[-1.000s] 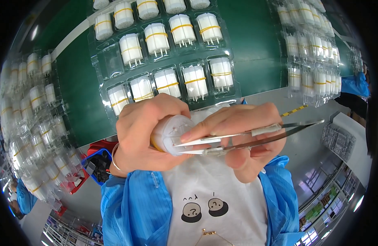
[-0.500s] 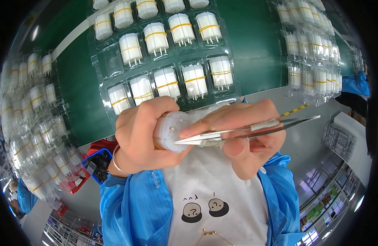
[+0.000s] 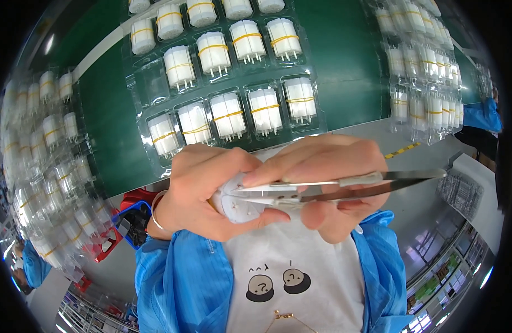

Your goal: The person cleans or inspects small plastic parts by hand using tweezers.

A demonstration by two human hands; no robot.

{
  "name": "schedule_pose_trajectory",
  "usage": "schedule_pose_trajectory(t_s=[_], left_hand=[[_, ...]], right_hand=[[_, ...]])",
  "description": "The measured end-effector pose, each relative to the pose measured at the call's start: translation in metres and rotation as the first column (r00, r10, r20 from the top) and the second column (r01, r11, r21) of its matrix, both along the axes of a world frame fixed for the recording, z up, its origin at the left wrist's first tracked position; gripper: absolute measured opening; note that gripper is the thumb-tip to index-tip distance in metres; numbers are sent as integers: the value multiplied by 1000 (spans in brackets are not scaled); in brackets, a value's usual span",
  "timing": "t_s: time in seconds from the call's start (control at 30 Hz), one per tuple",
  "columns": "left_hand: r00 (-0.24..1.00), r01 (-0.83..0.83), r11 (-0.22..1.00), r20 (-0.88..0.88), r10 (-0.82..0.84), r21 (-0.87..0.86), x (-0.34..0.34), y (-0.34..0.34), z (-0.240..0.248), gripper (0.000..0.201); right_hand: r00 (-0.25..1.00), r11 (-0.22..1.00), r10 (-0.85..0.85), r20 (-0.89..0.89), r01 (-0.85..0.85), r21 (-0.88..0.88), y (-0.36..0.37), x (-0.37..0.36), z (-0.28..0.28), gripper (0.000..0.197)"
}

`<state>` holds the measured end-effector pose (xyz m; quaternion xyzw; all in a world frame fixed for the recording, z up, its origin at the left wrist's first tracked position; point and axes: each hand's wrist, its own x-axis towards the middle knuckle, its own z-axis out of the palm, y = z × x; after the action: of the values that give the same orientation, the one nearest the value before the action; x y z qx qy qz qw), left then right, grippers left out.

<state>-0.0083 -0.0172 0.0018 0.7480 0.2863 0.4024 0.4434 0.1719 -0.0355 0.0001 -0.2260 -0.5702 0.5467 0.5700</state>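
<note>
Where the left hand [image 3: 203,191] is curled: a white cylinder [image 3: 238,210] is clasped between its fingers and thumb, its round end face turned toward the right hand [image 3: 336,166].
Cylinder: it is held up in front of the chest, tilted, near the front edge of the green table [image 3: 347,66]; a bit of yellow band [image 3: 214,204] is seen at its side.
Right hand: a pair of metal tweezers [image 3: 353,192] is pinched between the thumb and the fingers.
Tweezers: the two legs are seen slightly parted, with their points brought to the cylinder's end face; whether it is touched by both points cannot be told.
Tray: beyond the hands, white cylinders bound with yellow bands are set in the compartments of a clear plastic tray [image 3: 150,83], five of them in the nearest row.
Sides: more filled trays are stacked at the left [image 3: 45,166] and at the right [image 3: 425,72].
Beside the left wrist: a blue bin [image 3: 135,206] is filled with dark items.
Clothing: a blue jacket [image 3: 184,277] is worn open over a white shirt [image 3: 295,238].
</note>
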Motion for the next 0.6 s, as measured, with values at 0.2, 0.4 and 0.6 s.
schedule_pose_trajectory(t_s=[0.2, 0.4, 0.6], left_hand=[[993, 99, 994, 69, -95, -44, -1, 0, -2, 38], [989, 142, 988, 48, -139, -58, -1, 0, -3, 39], [988, 148, 987, -44, -151, -65, 0, -1, -7, 39]], right_hand=[[980, 983, 153, 125, -139, -116, 3, 9, 8, 43], [989, 998, 13, 146, -4, -64, -4, 7, 3, 33], [977, 985, -32, 211, -6, 174, 3, 6, 0, 24]])
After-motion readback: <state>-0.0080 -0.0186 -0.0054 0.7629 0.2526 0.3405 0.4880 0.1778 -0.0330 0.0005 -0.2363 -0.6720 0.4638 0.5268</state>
